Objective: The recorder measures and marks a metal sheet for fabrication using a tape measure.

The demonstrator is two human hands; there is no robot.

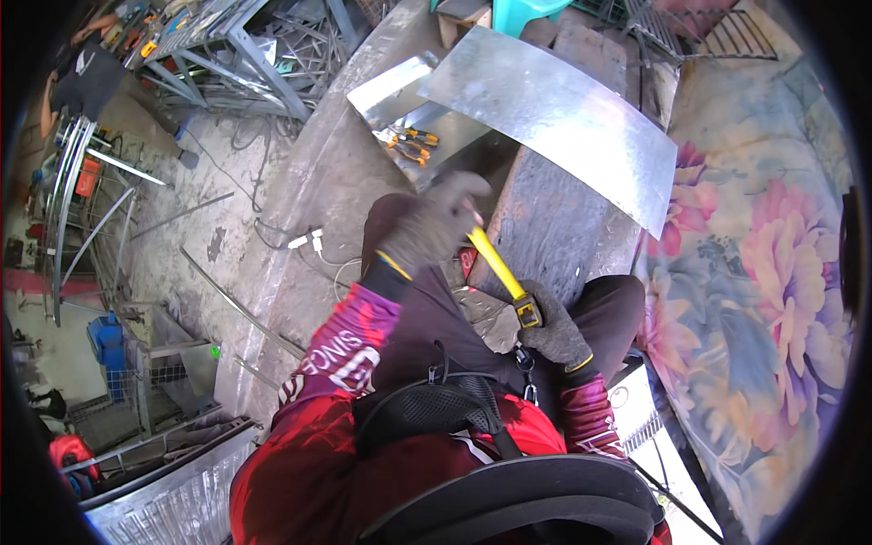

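My right hand (552, 329), in a grey glove, is closed around the case of a tape measure (527, 312) above my lap. Its yellow blade (495, 263) is drawn out up and to the left. At the blade's far end is my gloved left hand (434, 222), smeared by motion, its fingers closed at the tip. Beyond both hands, a curved, shiny metal sheet (563, 113) lies across a worn wooden plank (545, 204). Several pliers with orange and black handles (409, 143) rest on a bent metal piece (391, 91) to the left of the sheet.
A floral cloth (763, 300) covers the right side. Cables and a white plug (309, 239) lie on the concrete at left. Metal bars (77, 200) and a person (91, 82) stand at far left. A metal-frame table (236, 54) and a wire rack (718, 32) are at the back.
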